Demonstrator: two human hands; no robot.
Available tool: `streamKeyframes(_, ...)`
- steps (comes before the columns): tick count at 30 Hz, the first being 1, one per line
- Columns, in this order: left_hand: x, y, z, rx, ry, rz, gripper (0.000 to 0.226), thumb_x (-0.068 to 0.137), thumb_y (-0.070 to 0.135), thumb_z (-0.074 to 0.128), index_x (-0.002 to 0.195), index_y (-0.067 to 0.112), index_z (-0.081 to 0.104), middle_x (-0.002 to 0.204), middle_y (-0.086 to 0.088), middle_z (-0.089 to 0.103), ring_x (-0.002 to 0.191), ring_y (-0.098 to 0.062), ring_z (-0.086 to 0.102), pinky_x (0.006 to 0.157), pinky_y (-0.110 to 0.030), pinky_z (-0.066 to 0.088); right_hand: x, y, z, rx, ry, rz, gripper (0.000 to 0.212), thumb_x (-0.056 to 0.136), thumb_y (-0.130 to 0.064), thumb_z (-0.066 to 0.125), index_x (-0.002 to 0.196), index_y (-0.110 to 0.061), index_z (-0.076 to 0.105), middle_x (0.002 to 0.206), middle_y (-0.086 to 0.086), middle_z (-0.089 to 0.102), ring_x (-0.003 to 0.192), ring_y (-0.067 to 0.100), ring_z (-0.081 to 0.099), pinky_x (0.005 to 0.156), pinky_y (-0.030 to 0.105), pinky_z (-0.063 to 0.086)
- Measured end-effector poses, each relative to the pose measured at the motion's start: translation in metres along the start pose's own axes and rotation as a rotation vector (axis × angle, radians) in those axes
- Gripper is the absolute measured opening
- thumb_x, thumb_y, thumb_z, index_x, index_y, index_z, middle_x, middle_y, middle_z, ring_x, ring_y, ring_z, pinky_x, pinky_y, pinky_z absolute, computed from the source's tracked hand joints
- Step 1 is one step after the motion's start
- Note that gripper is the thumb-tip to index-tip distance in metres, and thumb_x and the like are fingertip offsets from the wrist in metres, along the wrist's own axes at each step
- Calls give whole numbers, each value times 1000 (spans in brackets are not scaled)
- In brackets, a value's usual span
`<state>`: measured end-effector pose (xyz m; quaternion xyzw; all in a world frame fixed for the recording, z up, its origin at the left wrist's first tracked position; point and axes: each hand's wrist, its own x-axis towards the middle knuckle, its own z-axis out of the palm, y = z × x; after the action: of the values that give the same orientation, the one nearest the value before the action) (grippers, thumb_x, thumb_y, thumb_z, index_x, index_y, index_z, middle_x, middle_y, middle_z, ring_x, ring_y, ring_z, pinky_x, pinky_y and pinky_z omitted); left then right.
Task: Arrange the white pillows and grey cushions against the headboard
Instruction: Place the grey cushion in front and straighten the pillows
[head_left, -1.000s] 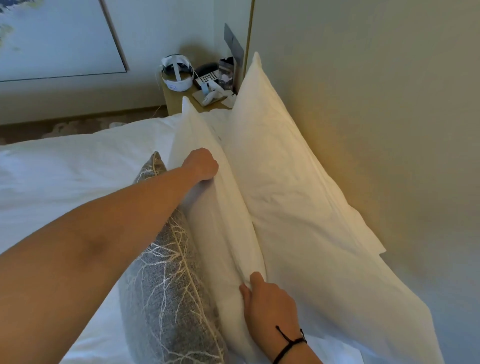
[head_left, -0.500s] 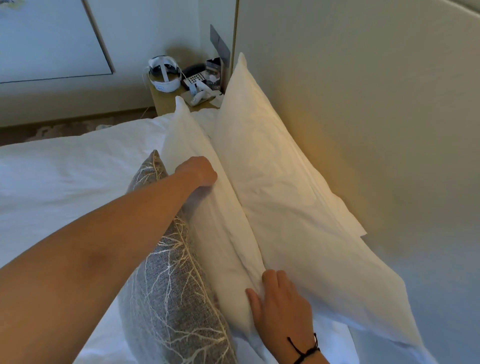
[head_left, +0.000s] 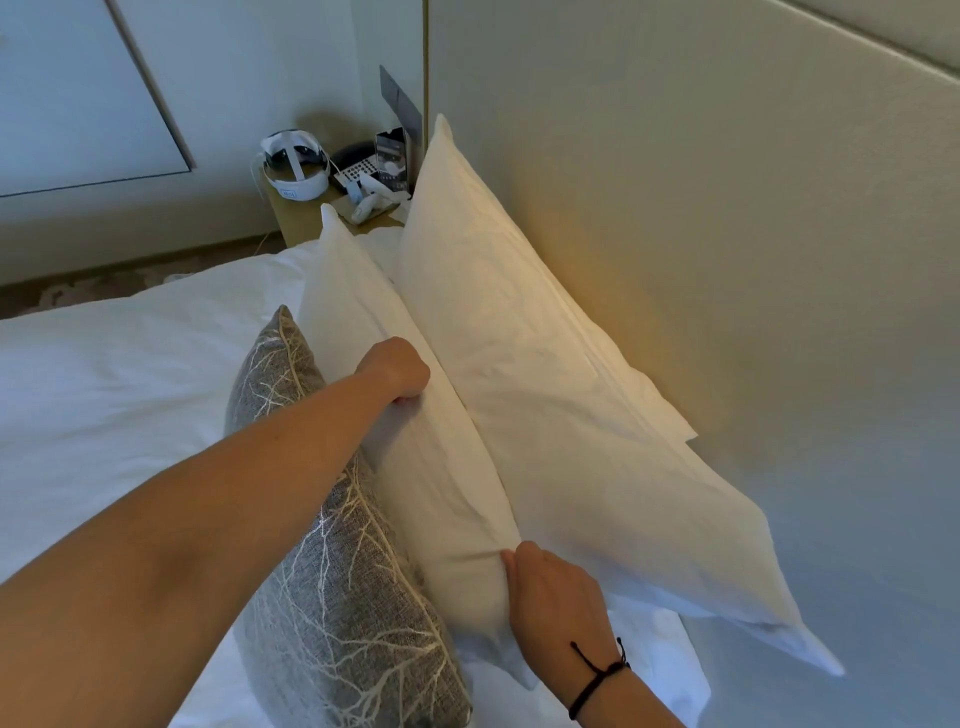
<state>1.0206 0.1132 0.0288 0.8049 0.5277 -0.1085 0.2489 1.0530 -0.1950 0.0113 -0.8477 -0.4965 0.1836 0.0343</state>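
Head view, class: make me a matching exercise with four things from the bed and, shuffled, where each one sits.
Things:
1. rear white pillow
2. front white pillow
3. grey cushion
4. white headset

Places:
A. on the bedside table
B. gripped by both hands
C. leaning on the headboard
D. frontmost, under the left forearm

Pairs: 1-C, 2-B, 3-D, 4-A

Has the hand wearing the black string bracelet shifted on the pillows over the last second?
Yes. The right hand slid from the gap between the white pillows toward their near end, now gripping the front white pillow by its corner.
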Motion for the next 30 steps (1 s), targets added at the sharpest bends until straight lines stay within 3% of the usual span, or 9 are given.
streamKeyframes(5, -9, -9, 0, -72, 28, 30, 24, 86, 12, 50, 63, 8, 51, 68, -9, 57, 62, -22, 55, 63, -33, 48, 3, 5, -3, -5, -38, 53, 36, 105, -42, 20, 81, -22, 37, 72, -6, 45, 66, 19, 47, 57, 31, 30)
streamKeyframes(8, -28, -21, -7, -96, 102, 105, 33, 92, 36, 47, 70, 13, 56, 75, -4, 61, 74, -22, 61, 72, -34, 51, 5, -8, -15, 6, 136, -47, 24, 102, -45, 32, 105, -28, 48, 89, -8, 54, 76, 15, 58, 57, 27, 37)
streamKeyframes(10, -50, -38, -11, -58, 312, 160, 40, 92, 53, 45, 79, 18, 61, 80, 3, 64, 82, -20, 63, 79, -38, 52, 10, -29, -25, 96, 172, -130, 40, 95, -60, 37, 123, -33, 48, 104, -11, 59, 88, 12, 61, 64, 25, 45)
streamKeyframes(13, -77, -78, -11, 10, 675, 43, 52, 80, 68, 54, 109, 25, 60, 104, -1, 65, 98, -25, 61, 83, -41, 51, 21, -78, -30, 241, -50, -133, 77, 73, -90, 30, 127, -38, 46, 109, -14, 62, 97, 11, 60, 79, 28, 47)
streamKeyframes(15, -89, -109, -10, -68, 656, -191, 77, 68, 81, 56, 114, 19, 55, 104, -4, 64, 99, -28, 62, 80, -43, 51, 23, -111, -23, 253, -197, -173, 85, 65, -93, 38, 124, -33, 46, 104, -9, 63, 92, 16, 60, 80, 33, 51)
streamKeyframes(18, -97, -139, -9, -112, 445, -344, 74, 67, 86, 48, 80, 14, 60, 73, 5, 62, 67, -18, 61, 63, -32, 44, 27, -141, -14, 324, -307, -139, 86, 75, -73, 55, 139, -20, 34, 110, 1, 64, 94, 22, 62, 78, 33, 51)
streamKeyframes(22, -94, -146, -28, -136, 408, -198, 36, 87, 43, 49, 61, 18, 50, 65, 0, 57, 60, -18, 56, 61, -30, 48, 41, -162, -11, 217, -205, -201, 30, 95, -46, 53, 90, -16, 53, 84, 2, 62, 77, 21, 59, 67, 31, 48)
streamKeyframes(27, -81, -169, -60, -193, 676, -182, 38, 93, 40, 49, 59, 22, 48, 59, 2, 51, 57, -16, 54, 58, -29, 46, 64, -193, -15, 318, -62, -340, 44, 96, -39, 54, 60, -23, 34, 57, -6, 43, 51, 10, 41, 45, 23, 27)
streamKeyframes(30, -67, -178, -73, -340, 664, -182, 41, 94, 43, 52, 59, 22, 52, 58, 3, 52, 59, -18, 57, 59, -28, 46, 88, -202, -13, 413, -39, -292, 47, 96, -36, 57, 56, -22, 36, 51, -5, 41, 43, 9, 38, 41, 22, 24)
